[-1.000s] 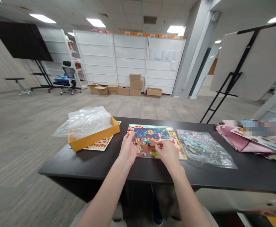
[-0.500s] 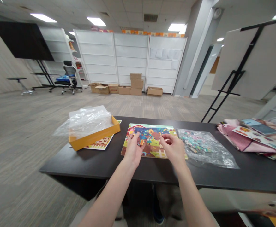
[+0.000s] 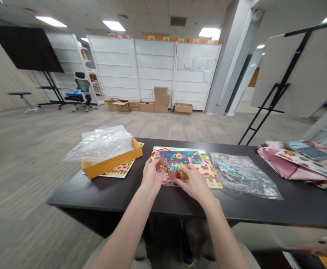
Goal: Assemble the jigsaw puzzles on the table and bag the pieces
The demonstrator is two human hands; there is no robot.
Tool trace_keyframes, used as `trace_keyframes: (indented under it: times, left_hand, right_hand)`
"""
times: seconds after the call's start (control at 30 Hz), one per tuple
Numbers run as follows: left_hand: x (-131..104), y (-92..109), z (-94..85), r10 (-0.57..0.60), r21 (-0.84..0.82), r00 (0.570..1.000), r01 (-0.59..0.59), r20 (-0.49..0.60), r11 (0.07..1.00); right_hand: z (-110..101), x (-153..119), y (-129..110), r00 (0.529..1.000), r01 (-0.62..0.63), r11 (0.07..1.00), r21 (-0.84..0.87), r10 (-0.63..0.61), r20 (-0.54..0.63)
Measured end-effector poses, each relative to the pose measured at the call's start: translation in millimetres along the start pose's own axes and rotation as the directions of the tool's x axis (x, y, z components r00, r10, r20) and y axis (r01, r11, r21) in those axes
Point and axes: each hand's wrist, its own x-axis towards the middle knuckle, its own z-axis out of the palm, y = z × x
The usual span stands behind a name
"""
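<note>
A colourful farm picture board point(image 3: 215, 182) lies on the black table, with a dark blue puzzle section point(image 3: 167, 154) on its upper part. My left hand point(image 3: 151, 175) is at the board's left side, its fingers closed on brown puzzle pieces point(image 3: 161, 164). Over the lower middle of the board, my right hand point(image 3: 193, 181) has its thumb and fingers around a brown piece point(image 3: 173, 175). The fingertips partly hide that piece. Right of the board lies a clear plastic bag point(image 3: 260, 183) with many small puzzle pieces point(image 3: 231, 168) inside.
On the left of the table point(image 3: 96, 194), a yellow box point(image 3: 113, 162) holds crumpled clear plastic point(image 3: 104, 144) and rests on a picture card point(image 3: 124, 172). Pink cloths point(image 3: 275, 164), a sheet and a phone-like device point(image 3: 309, 150) are at the right.
My right hand has moved left and down across the board with the brown piece. My left hand has shifted slightly left, and brown pieces now show in its fingers.
</note>
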Motion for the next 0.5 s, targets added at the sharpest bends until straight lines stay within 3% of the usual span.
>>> trace_keyframes:
  times: [0.1,0.27,0.4,0.5]
  left_hand:
    - [-1.5,4.8,-2.9,-0.015,0.005,1.0,0.015,-0.008,1.0]
    - [-2.7,7.0,-5.4,-0.031,0.044,0.999,0.03,0.025,0.999]
    - [-0.4,7.7,-7.8,-0.029,0.07,0.999,0.026,0.035,0.997]
    - [-0.4,4.8,-7.5,-0.019,0.093,0.998,0.013,0.06,0.996]
  right_hand:
    - [0.4,-1.7,-3.1,0.997,0.006,0.998,-0.065,-0.002,0.072]
    - [1.7,0.5,-3.6,0.994,-0.032,0.999,-0.005,0.032,0.109]
    - [3.3,2.2,7.4,0.994,-0.084,0.958,0.276,0.061,0.09]
    - [-0.3,4.7,14.3,0.997,-0.077,0.833,0.548,0.072,0.031]
